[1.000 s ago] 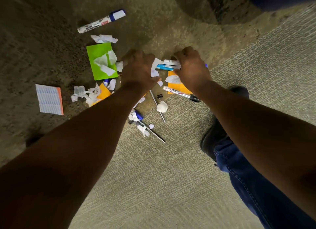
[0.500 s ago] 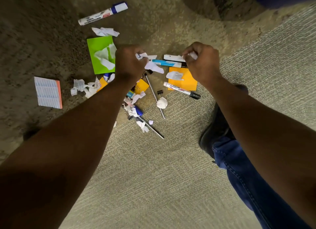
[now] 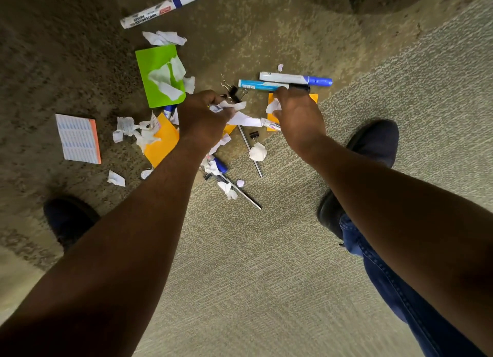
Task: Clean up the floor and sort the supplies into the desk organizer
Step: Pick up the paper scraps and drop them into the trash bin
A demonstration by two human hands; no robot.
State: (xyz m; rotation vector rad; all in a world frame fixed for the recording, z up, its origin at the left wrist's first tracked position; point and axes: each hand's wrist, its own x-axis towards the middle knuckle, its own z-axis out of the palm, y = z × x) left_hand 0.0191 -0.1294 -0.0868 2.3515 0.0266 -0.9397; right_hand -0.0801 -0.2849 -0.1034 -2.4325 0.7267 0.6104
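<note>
While left hand (image 3: 204, 116) clamps paper scraps (image 3: 226, 107), right hand (image 3: 297, 113) pinches another scrap (image 3: 273, 106) (over carpet (image 3: 253, 263)).

We see a rough, matt woven carpet (image 3: 253, 263) under crumpled white paper scraps (image 3: 165, 37). The whiteboard marker (image 3: 160, 8) has a smooth, glossy plastic barrel. The green sheet (image 3: 157, 60) and orange sheet (image 3: 164, 143) look like matt paper. A thin rod (image 3: 250, 154) looks like shiny metal. The trouser leg (image 3: 386, 276) is blue denim cloth.
</note>
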